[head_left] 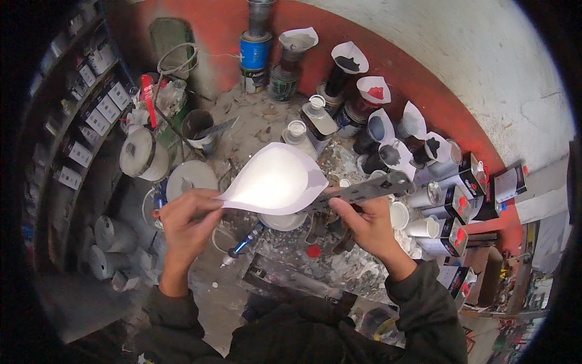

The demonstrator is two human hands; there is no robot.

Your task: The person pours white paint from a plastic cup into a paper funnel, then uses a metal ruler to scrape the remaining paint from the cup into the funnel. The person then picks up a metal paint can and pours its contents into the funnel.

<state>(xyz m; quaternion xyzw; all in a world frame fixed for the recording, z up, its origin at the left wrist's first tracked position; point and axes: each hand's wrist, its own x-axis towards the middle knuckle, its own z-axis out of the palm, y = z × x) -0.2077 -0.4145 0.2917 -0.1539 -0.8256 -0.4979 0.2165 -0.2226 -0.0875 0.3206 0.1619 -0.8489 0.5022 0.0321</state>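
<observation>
A white paper paint strainer [274, 182] is held up over the middle of the bench. My left hand [188, 225] pinches its pointed left corner between thumb and fingers. The inside glows bright white; whether paint is in it I cannot tell. In my right hand [368, 225] is a flat grey paint stirring stick [388, 184] with holes along it, smudged and pointing right. Its left end passes behind or against the strainer's right edge. Beneath the strainer a pale round container [283, 222] shows in part. A blue spray gun [245, 240] lies below, between my hands.
Paper strainers [350, 59] holding dark or red residue stand in cans along the red wall. Metal solvent cans [318, 115] are behind the strainer. White cups [422, 227] and rectangular tins [447, 236] crowd the right. A lidded bucket [143, 155] and shelves of boxes [97, 121] are left.
</observation>
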